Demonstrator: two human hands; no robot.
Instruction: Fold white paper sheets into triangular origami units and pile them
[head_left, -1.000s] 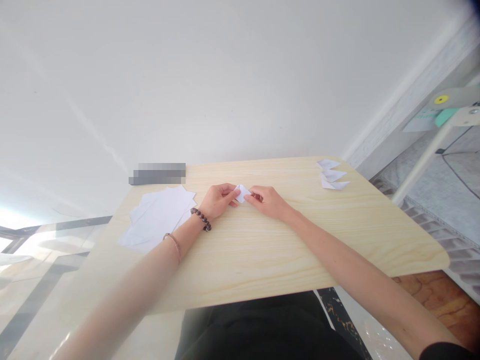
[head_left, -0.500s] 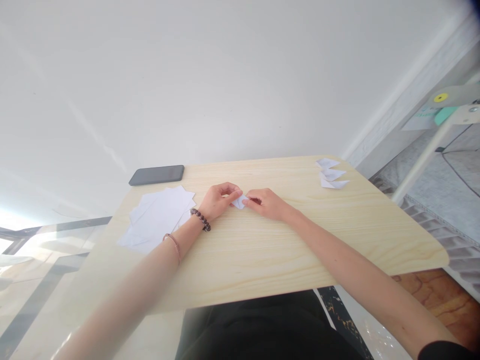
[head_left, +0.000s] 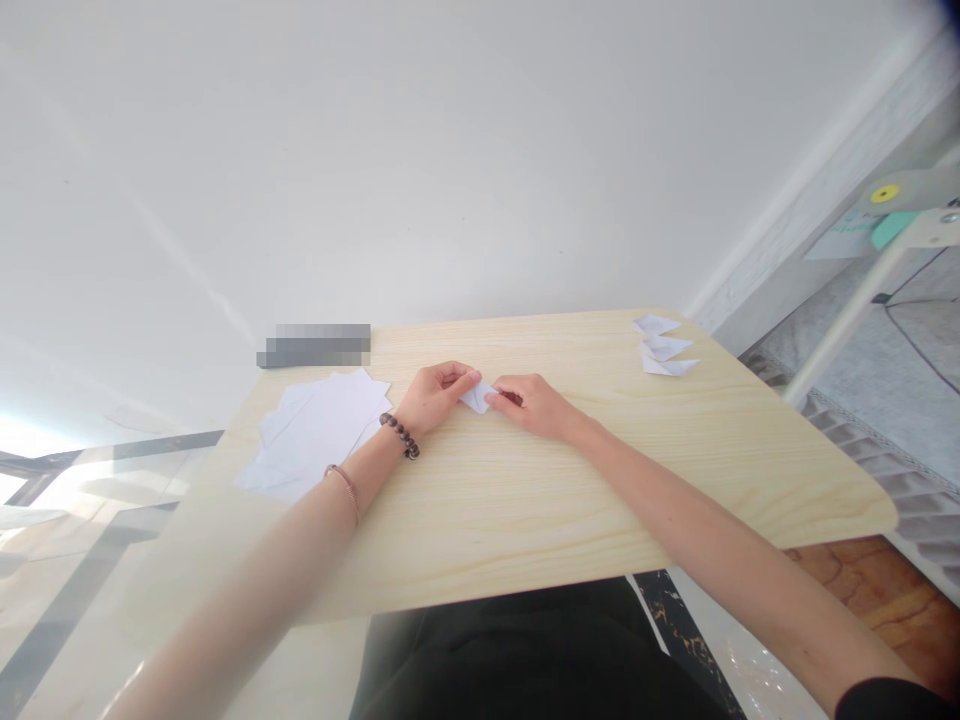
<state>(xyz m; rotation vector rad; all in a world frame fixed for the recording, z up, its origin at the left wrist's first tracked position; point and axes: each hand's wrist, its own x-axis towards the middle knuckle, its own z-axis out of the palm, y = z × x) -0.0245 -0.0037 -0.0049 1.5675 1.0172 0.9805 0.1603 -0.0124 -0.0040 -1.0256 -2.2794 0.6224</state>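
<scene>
A small piece of folded white paper [head_left: 478, 398] is held between my two hands above the middle of the table. My left hand [head_left: 435, 395] pinches its left side, thumb on top. On the right side, the thumb and fingers of my right hand [head_left: 536, 405] grip the same paper. Parts of it are hidden under the fingers. Beside my left wrist lies a loose pile of white paper sheets [head_left: 322, 425]. Three folded paper pieces [head_left: 666, 348], pointed in shape, sit in a column at the table's far right.
The light wooden table [head_left: 570, 520] stands against a white wall [head_left: 465, 160]. At its back left corner is a dark flat object [head_left: 315, 347], blurred into blocks. A pale metal frame [head_left: 847, 310] rises past the right edge.
Slightly more of the folded paper shows between my fingers, as my left hand has shifted a little to the left. The pile and the three folded pieces stay put.
</scene>
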